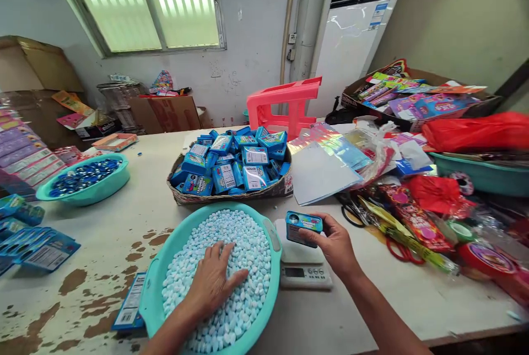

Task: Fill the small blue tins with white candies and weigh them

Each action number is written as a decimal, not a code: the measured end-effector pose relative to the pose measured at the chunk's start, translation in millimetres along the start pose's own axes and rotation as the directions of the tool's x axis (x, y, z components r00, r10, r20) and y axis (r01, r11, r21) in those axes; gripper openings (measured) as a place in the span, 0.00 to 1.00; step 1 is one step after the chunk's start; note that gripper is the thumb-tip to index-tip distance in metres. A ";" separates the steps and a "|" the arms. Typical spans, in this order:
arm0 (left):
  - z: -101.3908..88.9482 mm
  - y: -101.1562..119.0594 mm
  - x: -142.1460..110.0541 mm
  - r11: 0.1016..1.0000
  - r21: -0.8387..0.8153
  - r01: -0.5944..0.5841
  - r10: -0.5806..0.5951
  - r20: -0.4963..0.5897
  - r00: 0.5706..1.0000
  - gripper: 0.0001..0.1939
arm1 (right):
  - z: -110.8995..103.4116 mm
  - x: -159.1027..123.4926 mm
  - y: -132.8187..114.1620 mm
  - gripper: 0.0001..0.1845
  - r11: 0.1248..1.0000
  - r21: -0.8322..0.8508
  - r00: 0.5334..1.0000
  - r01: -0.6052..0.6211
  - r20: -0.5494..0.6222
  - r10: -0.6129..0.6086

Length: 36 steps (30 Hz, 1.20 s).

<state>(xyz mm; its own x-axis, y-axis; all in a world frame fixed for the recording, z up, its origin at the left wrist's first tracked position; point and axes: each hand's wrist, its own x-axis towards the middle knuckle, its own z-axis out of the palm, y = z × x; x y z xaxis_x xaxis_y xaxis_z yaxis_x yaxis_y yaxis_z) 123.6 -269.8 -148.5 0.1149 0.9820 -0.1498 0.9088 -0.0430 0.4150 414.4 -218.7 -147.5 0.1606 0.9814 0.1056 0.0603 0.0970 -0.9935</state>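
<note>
My left hand [212, 278] rests palm down, fingers spread, on the pale blue and white candies [243, 234] that fill a teal plastic basin [149, 294]. Between the thumb and fingers of my right hand [334, 242] is a small blue candy box [303, 224], with a round hole or dark circle at one end of its top. The box is held just above a white digital scale [306, 276], whose display and buttons face me; whether it touches the scale I cannot tell. Behind the basin stands a cardboard tray [231, 198] heaped with similar blue boxes [225, 177].
At left, a teal bowl [82, 196] holds shiny blue pieces, and flat blue cartons [45, 250] lie nearer. Another carton [131, 302] touches the basin's left side. Scissors [403, 253], wrappers and bags clutter the right. A pink stool [285, 104] lies behind the tray.
</note>
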 end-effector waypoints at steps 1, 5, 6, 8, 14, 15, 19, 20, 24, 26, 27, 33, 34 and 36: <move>0.7 4.1 -0.2 0.999 0.039 0.005 -0.006 0.010 1.000 0.34 | -2.2 0.8 8.5 0.25 1.000 -0.021 1.000 -0.004 -0.011 0.003; -2.6 14.2 0.9 0.993 0.119 -0.017 0.014 0.027 1.000 0.29 | -2.6 0.4 36.1 0.25 0.999 -0.032 1.000 -0.025 0.002 0.025; -3.1 15.1 0.9 0.991 0.129 -0.027 0.024 0.024 0.999 0.27 | -3.2 0.8 38.6 0.26 0.999 -0.045 1.000 -0.021 0.021 0.022; -2.7 15.9 0.9 0.991 0.131 -0.035 0.032 0.022 0.999 0.24 | -5.6 5.0 35.2 0.30 0.994 -0.108 0.999 0.037 0.032 -0.034; 4.5 14.4 5.2 0.989 0.149 0.017 -0.019 0.008 1.000 0.17 | 23.2 61.3 -31.3 0.24 0.873 -0.400 0.957 0.280 0.046 -0.286; 5.4 13.4 6.4 0.988 0.155 0.020 -0.020 0.000 1.000 0.17 | 38.8 74.3 -43.0 0.23 0.829 -0.486 0.960 0.279 0.107 -0.260; 6.4 9.2 10.0 0.988 0.155 0.023 -0.019 -0.026 0.999 0.16 | 113.7 116.5 -63.6 0.33 0.787 -0.592 0.982 0.175 0.167 -0.093; 6.0 8.3 10.6 0.988 0.154 0.028 -0.024 -0.033 0.999 0.16 | 130.2 123.0 -62.9 0.37 0.780 -0.612 0.986 0.129 0.165 -0.035; 3.3 4.7 13.2 0.990 0.133 0.046 -0.040 -0.047 0.998 0.15 | 165.1 136.8 -57.9 0.47 0.796 -0.605 0.980 0.012 0.163 0.109; 1.8 1.4 14.9 0.993 0.104 0.047 -0.041 -0.059 0.997 0.13 | 162.5 139.7 -62.6 0.46 0.844 -0.536 0.964 -0.008 0.219 0.149; 1.2 -0.9 15.8 0.995 0.085 0.053 -0.048 -0.068 0.997 0.12 | 156.7 140.0 -67.2 0.44 0.876 -0.482 0.952 -0.012 0.261 0.157; -0.4 -16.2 22.6 0.975 -0.182 0.130 -0.157 -0.142 0.977 0.10 | 81.7 103.2 -99.0 0.30 1.000 -0.004 0.885 0.022 0.466 -0.017; -0.6 -17.5 23.6 0.951 -0.268 0.151 -0.193 -0.138 0.971 0.09 | 66.9 90.0 -100.3 0.29 0.994 0.105 0.875 0.021 0.479 -0.069; -2.5 -17.6 24.7 0.847 -0.487 0.211 -0.291 -0.092 0.952 0.10 | 39.5 61.5 -97.8 0.30 0.931 0.363 0.851 -0.032 0.498 -0.164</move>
<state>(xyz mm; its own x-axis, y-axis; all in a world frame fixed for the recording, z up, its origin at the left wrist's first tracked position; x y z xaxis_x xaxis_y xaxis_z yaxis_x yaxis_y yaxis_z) 109.4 -244.3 -157.3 -0.1917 0.9647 -0.1807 0.5987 0.2608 0.7573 379.4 -161.3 -45.6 -0.3640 0.9021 0.2316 -0.3064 0.1188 -0.9444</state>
